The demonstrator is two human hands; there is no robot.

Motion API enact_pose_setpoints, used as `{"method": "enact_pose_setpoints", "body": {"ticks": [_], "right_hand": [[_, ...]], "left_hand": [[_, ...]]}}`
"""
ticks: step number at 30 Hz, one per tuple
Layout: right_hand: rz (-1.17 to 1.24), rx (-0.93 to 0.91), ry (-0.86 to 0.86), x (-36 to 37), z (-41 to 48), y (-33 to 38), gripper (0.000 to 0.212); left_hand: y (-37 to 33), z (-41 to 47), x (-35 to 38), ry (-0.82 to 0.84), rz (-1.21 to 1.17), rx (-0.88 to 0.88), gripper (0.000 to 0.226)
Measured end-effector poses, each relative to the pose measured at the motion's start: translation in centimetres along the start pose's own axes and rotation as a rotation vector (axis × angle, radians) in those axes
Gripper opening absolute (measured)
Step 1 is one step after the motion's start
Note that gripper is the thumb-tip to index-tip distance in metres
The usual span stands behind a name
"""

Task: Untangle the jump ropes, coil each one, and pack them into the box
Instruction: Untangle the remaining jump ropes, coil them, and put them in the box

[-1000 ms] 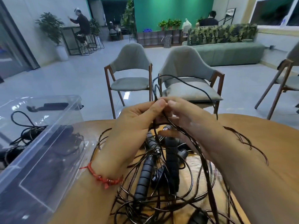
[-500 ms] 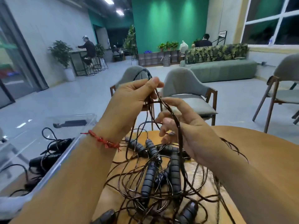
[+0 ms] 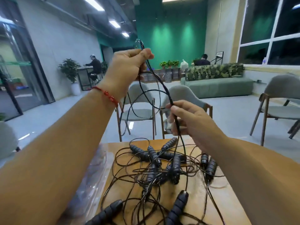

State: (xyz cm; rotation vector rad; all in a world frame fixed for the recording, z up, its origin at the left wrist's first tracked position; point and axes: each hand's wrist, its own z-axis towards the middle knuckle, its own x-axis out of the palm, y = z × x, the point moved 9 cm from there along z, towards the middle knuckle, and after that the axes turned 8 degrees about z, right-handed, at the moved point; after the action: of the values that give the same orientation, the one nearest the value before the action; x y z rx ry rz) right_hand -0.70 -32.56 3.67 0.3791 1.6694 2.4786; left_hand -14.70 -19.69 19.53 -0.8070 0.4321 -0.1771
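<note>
While my left hand (image 3: 129, 67) pinches the thin cord (image 3: 162, 84) at upper centre and my right hand (image 3: 191, 122) grips it mid-frame, the jump ropes (image 3: 155, 174) lie tangled on the table (image 3: 199, 197) below; light, limp, snag-prone, best taken by the ribbed handles (image 3: 177, 207), I judge.

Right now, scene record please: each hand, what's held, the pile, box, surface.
left hand: raised, grips black cord just below its top loop
right hand: lower, pinches the same cord
cord run: stretched between the hands, then drops into the pile
rope pile: tangled, uncoiled, on wooden table
handles: several black ribbed ones lying in the pile
clear box: left of the pile, blurred, contents unreadable
</note>
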Motion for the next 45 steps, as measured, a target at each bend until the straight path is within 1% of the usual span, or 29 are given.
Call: {"method": "enact_pose_setpoints", "body": {"ticks": [2, 4, 7, 10, 13, 15, 19, 21, 24, 26, 28, 29, 31, 34, 37, 39, 41, 43, 45], "right_hand": [[-0.116, 0.097, 0.082, 0.1, -0.7, -0.9, 0.019], [-0.186, 0.125, 0.084, -0.1, -1.4, -1.4, 0.020], [-0.144, 0.058, -0.055, -1.1, -1.6, -0.3, 0.019], [-0.133, -0.026, -0.135, -1.2, -1.6, 1.9, 0.018], [-0.188, -0.159, -0.182, -0.6, -1.4, 5.2, 0.019], [-0.163, -0.218, -0.193, -0.2, -1.1, 7.2, 0.019], [-0.083, -0.204, -0.188, -0.3, 0.4, 9.1, 0.019], [-0.020, -0.168, -0.160, -0.1, 1.0, 9.4, 0.019], [0.092, -0.126, -0.107, 0.5, 1.5, 9.9, 0.021], [0.159, -0.137, -0.087, 0.7, 1.6, 10.6, 0.023], [0.188, -0.156, -0.090, 0.6, 2.1, 11.3, 0.027], [0.183, -0.162, -0.103, 0.4, 2.4, 11.4, 0.028], [0.153, -0.175, -0.130, 0.1, 2.8, 11.5, 0.030], [0.077, -0.182, -0.150, -0.3, 3.2, 11.2, 0.025], [-0.026, -0.175, -0.182, -0.8, 3.3, 10.4, 0.026], [-0.027, -0.174, -0.201, -1.4, 3.5, 9.6, 0.025], [0.002, -0.138, -0.211, -2.0, 4.0, 8.6, 0.024], [0.066, -0.052, -0.209, -2.3, 4.5, 7.3, 0.025], [0.154, 0.008, -0.208, -2.5, 4.9, 6.5, 0.025]], "left_hand": [[-1.0, 0.5, -1.7, -0.040, -0.025, -0.006, 0.027], [-1.5, 0.7, -2.6, -0.019, -0.013, -0.009, 0.027], [-1.4, 0.2, -3.0, 0.054, -0.002, -0.026, 0.031], [-0.8, -0.3, -3.6, 0.027, 0.062, -0.034, 0.032], [0.3, -0.8, -4.0, -0.020, 0.164, -0.023, 0.032], [1.1, -1.1, -4.2, -0.053, 0.195, -0.032, 0.032], [2.0, -1.5, -4.4, -0.115, 0.255, -0.042, 0.032], [2.2, -1.5, -4.1, -0.096, 0.172, -0.057, 0.031], [2.0, -1.7, -3.0, -0.030, 0.043, -0.073, 0.023], [1.8, -2.1, -1.9, 0.038, -0.011, -0.077, 0.016], [2.1, -2.8, -0.3, 0.122, -0.130, -0.116, 0.013], [2.4, -3.3, 0.5, 0.155, -0.184, -0.144, 0.015], [3.2, -4.0, 1.9, 0.172, -0.206, -0.186, 0.018], [5.4, -3.9, 2.6, 0.116, -0.210, -0.274, 0.015], [8.0, -3.4, 2.7, 0.083, -0.222, -0.393, 0.030], [10.1, -3.0, 2.7, 0.082, -0.159, -0.460, 0.040], [12.4, -2.4, 2.6, 0.092, 0.006, -0.492, 0.048], [14.6, -1.6, 1.9, 0.130, 0.351, -0.442, 0.056], [15.4, -0.6, 1.5, 0.172, 0.701, -0.334, 0.059]]}}
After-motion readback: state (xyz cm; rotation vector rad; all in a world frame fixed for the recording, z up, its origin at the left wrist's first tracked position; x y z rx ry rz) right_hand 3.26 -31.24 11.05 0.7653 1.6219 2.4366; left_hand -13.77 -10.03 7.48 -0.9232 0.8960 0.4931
